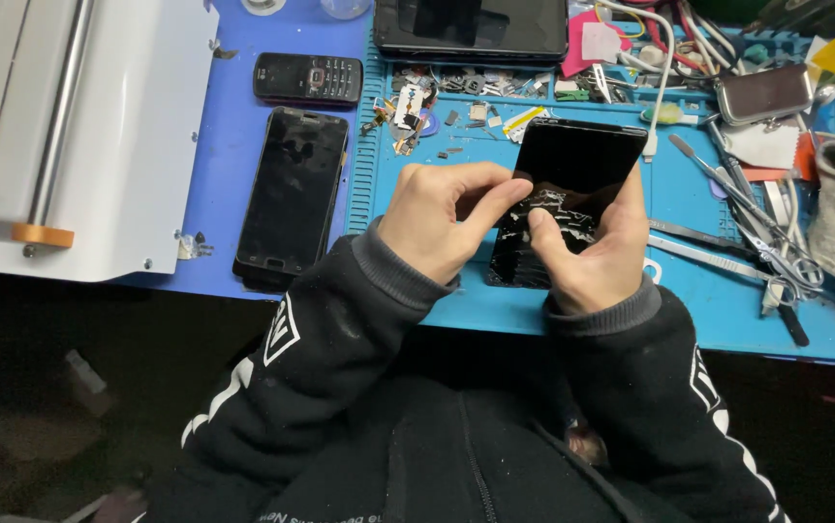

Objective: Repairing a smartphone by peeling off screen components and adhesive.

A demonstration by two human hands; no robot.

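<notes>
Cracked black smartphone [572, 174], held over the blue work mat [708, 300], centre right.
Right hand [597, 254] clamped along its right edge; left hand [442, 221] pinching at the shattered near screen area. Likely light, stiff, fragile, with sharp splinters; best gripped by the frame edges. Tweezers [703, 254] just right.

a phone repair workshop: blue work mat [708, 310], scattered tweezers [718, 184], small parts [456, 97], and spare phones [292, 199].
</notes>
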